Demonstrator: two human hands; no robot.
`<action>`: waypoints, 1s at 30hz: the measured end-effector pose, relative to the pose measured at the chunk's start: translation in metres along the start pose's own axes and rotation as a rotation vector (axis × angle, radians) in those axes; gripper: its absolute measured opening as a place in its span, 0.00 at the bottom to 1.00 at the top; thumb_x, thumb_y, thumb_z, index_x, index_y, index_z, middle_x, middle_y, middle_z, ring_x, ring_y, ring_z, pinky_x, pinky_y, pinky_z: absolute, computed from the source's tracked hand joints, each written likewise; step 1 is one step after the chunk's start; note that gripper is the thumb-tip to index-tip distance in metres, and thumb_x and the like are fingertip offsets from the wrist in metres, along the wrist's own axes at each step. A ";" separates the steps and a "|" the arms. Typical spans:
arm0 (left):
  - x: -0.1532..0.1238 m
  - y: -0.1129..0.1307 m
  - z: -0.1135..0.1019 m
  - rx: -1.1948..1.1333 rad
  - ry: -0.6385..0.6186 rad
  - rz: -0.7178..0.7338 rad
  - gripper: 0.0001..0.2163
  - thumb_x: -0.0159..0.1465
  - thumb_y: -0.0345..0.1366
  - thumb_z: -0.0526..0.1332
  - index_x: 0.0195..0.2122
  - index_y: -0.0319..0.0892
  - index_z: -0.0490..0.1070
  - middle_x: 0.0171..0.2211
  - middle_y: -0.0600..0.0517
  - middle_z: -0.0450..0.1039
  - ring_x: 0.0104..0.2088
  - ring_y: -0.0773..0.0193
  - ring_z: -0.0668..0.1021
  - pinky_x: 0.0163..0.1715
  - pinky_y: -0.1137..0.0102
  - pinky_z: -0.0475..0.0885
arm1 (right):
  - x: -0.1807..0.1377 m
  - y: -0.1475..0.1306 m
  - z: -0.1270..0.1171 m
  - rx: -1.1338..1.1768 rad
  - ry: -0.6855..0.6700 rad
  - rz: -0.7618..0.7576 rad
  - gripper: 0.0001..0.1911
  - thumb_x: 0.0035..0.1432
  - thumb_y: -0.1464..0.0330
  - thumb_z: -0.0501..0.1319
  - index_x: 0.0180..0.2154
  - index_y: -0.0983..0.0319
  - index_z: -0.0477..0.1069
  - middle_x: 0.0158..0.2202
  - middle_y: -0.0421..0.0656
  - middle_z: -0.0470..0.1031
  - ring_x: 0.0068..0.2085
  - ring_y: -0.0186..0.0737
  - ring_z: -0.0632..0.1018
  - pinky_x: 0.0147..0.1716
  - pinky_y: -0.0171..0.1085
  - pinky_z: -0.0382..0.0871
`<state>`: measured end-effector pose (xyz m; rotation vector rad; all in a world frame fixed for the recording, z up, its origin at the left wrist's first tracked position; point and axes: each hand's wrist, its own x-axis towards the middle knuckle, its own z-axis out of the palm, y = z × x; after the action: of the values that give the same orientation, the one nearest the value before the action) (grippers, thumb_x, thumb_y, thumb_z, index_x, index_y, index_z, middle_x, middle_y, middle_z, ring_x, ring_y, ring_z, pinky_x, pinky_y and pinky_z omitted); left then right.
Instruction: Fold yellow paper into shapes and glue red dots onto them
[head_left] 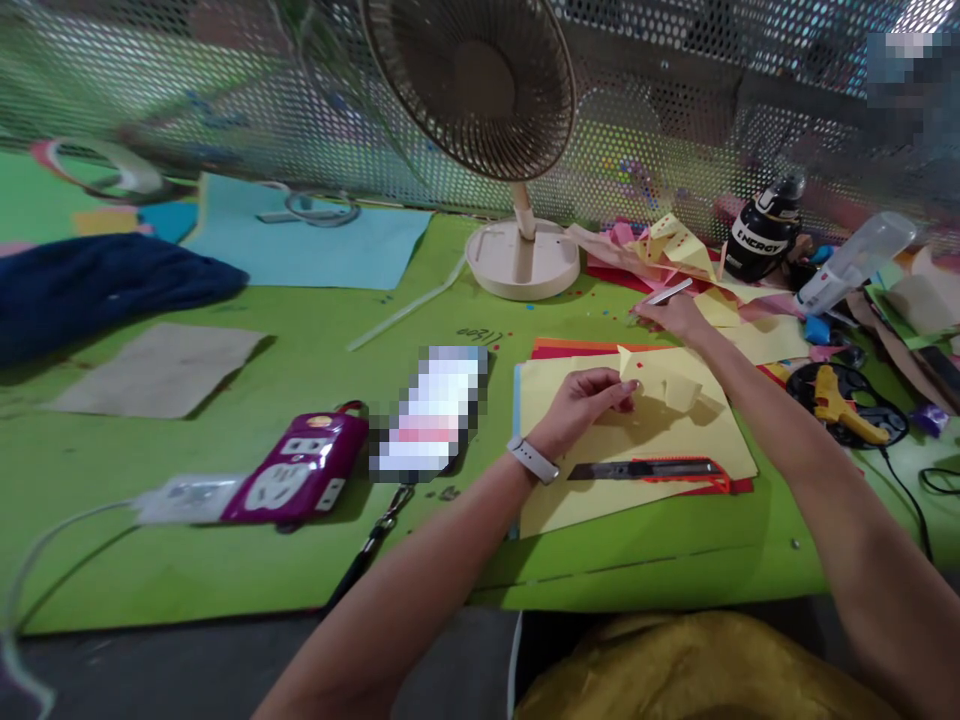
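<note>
My left hand [589,400], with a pale watch band at its wrist, pinches a small folded piece of yellow paper [679,388] by its left side. A tiny red spot shows on that paper. Farther back and to the right, my right hand [670,314] is closed around a slim silvery tool [670,291], pen-like or tweezers-like; its exact kind is unclear. Beneath my left hand lies a stack of yellow sheets [555,505], with red, orange and blue edges peeking out. On the stack rests a utility knife [652,470] with a black and orange body.
A fan [523,262] stands at the back, before a perforated metal screen. Left are a blurred phone [431,410], a purple power strip [300,470] and brown paper [161,370]. Right are paper scraps, a black bottle [763,235], a clear bottle [859,262] and a yellow glue gun [840,405].
</note>
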<state>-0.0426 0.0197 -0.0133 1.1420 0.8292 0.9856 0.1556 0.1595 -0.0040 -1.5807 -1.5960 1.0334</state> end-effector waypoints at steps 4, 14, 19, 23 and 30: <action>0.000 0.001 0.000 -0.012 -0.005 0.002 0.17 0.53 0.51 0.73 0.25 0.41 0.76 0.22 0.53 0.76 0.25 0.69 0.75 0.31 0.71 0.71 | 0.004 0.001 0.003 -0.069 0.022 -0.075 0.02 0.54 0.71 0.69 0.32 0.63 0.78 0.28 0.45 0.81 0.30 0.41 0.83 0.35 0.41 0.81; -0.002 0.004 0.002 -0.013 -0.009 -0.006 0.19 0.51 0.52 0.74 0.24 0.41 0.75 0.22 0.53 0.76 0.25 0.67 0.76 0.32 0.70 0.72 | -0.005 0.004 0.017 -0.018 0.044 -0.277 0.06 0.55 0.67 0.66 0.36 0.61 0.78 0.35 0.45 0.83 0.37 0.40 0.83 0.42 0.40 0.79; -0.002 0.004 0.002 -0.019 -0.007 -0.004 0.18 0.51 0.52 0.74 0.24 0.41 0.76 0.22 0.53 0.76 0.25 0.68 0.76 0.32 0.71 0.72 | -0.009 0.005 0.025 -0.058 0.022 -0.328 0.06 0.56 0.69 0.64 0.37 0.61 0.78 0.37 0.46 0.84 0.40 0.42 0.84 0.45 0.41 0.77; -0.002 0.005 0.002 -0.021 -0.004 -0.002 0.19 0.51 0.52 0.75 0.24 0.41 0.76 0.22 0.53 0.76 0.25 0.68 0.76 0.32 0.71 0.72 | -0.007 0.006 0.028 -0.102 0.032 -0.320 0.06 0.57 0.69 0.64 0.37 0.59 0.78 0.37 0.44 0.84 0.42 0.42 0.84 0.47 0.41 0.77; -0.002 0.005 0.001 0.018 -0.020 0.005 0.20 0.52 0.54 0.73 0.24 0.41 0.75 0.23 0.52 0.76 0.25 0.67 0.76 0.32 0.70 0.73 | -0.001 0.007 0.031 -0.146 0.065 -0.303 0.06 0.57 0.69 0.63 0.36 0.59 0.79 0.34 0.43 0.83 0.39 0.43 0.84 0.46 0.43 0.77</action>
<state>-0.0433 0.0177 -0.0078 1.1678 0.8210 0.9708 0.1314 0.1551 -0.0246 -1.3922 -1.8312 0.7104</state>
